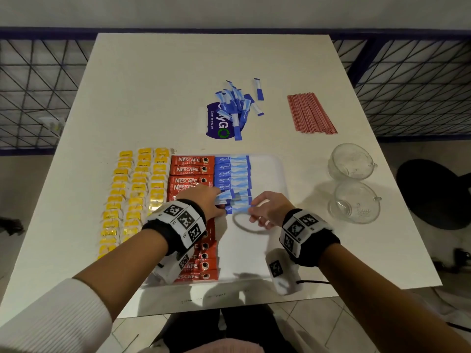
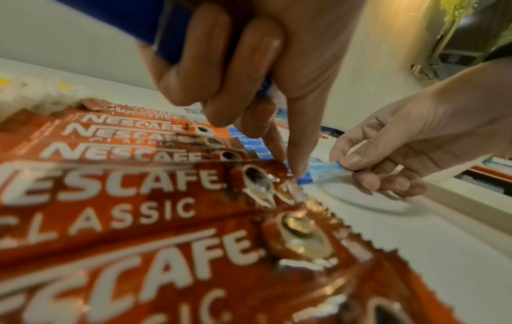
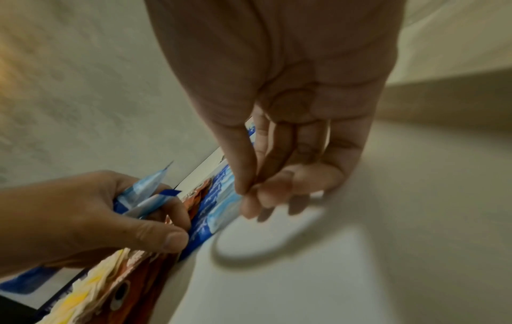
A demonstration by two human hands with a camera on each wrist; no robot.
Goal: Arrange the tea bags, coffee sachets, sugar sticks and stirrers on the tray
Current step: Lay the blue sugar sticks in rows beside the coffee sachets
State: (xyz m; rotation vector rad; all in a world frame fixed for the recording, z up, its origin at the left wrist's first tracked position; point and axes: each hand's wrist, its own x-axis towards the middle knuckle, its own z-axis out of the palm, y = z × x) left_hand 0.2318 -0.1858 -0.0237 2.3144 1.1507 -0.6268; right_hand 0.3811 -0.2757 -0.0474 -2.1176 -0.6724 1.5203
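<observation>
On the white tray lie three columns of yellow tea bags, a column of red coffee sachets and a row of blue sugar sticks. My left hand grips a small bundle of sugar sticks and presses a finger on the left end of the nearest stick. My right hand pinches that stick's right end flat on the tray. Loose sugar sticks and red stirrers lie farther back on the table.
Two glass cups stand right of the tray. A blue sticker lies under the loose sticks. A round ring mark shows on the tray's bare part. Railings surround the table; a black stool stands at right.
</observation>
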